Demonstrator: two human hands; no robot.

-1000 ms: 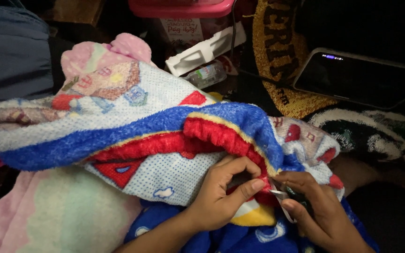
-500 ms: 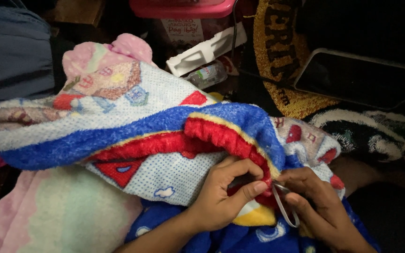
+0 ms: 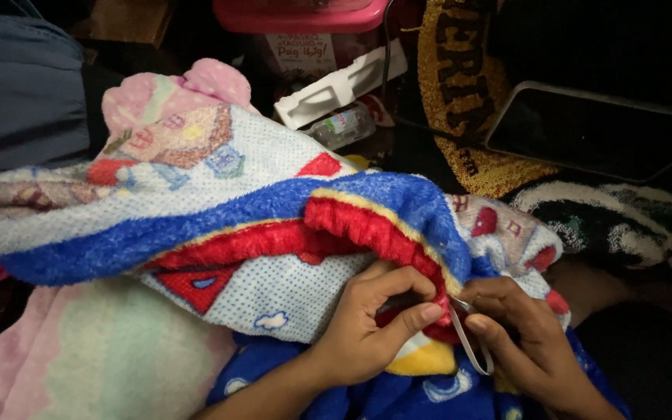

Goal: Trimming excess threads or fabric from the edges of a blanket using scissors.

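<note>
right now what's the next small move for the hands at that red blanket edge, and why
Probably draw the pale thread gently out through the red edge. The right hand holds a slack loop of it at the seam, while the left hand has a pinching grip on the fabric just beside it.

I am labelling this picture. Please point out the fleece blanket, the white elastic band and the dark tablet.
fleece blanket (image 3: pixel 219 233): head view, blue border.
white elastic band (image 3: pixel 477 351): head view, loop between the hands.
dark tablet (image 3: pixel 593 136): head view, middle of screen.

pale pastel bedding, fleece blanket atop
</note>
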